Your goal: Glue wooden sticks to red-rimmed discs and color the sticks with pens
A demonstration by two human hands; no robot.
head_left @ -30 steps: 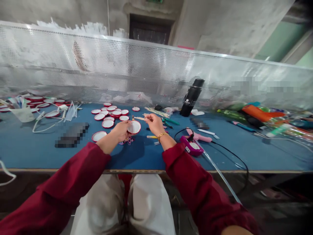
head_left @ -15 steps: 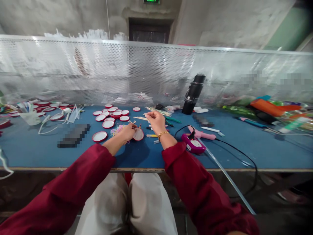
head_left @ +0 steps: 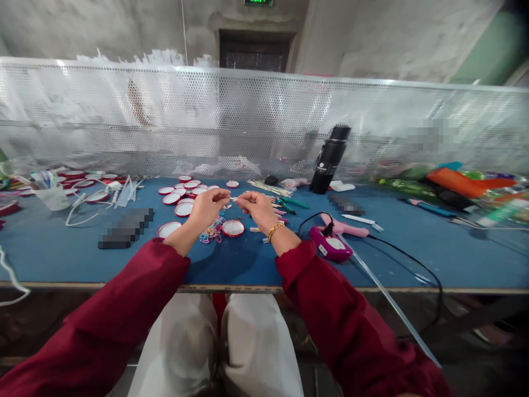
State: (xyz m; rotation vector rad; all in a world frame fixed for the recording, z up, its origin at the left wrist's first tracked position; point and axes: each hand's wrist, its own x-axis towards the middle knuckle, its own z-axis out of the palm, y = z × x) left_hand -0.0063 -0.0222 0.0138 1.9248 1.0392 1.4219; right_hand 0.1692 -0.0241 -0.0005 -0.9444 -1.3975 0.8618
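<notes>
My left hand [head_left: 210, 205] and my right hand [head_left: 255, 208] meet fingertip to fingertip above the table, both closed in a pinch. Between them shows a small thin pale stick [head_left: 233, 199], too small to make out well. Just below lies a round red-rimmed lid [head_left: 233, 227] with a whitish inside. Beside it, partly under my left hand, is a pile of colourful rubber bands [head_left: 211, 232]. Several more red-rimmed lids [head_left: 183, 209] lie beyond my left wrist, some overlapping. Thin wooden sticks [head_left: 268, 187] lie behind my right hand, near green-handled pliers [head_left: 294, 204].
A pink glue gun [head_left: 349, 228] and a purple power socket [head_left: 330, 245] with a black cord lie at right. A black flask [head_left: 329, 160] stands behind. At left are a dark blurred phone-like slab [head_left: 125, 229] and a white cup of sticks [head_left: 53, 198]. Perforated metal panel [head_left: 264, 110] borders the back.
My left hand has risen away from the lid and moved up to meet my right hand's fingertips. The near lid and rubber bands are now uncovered. My right hand has shifted slightly down.
</notes>
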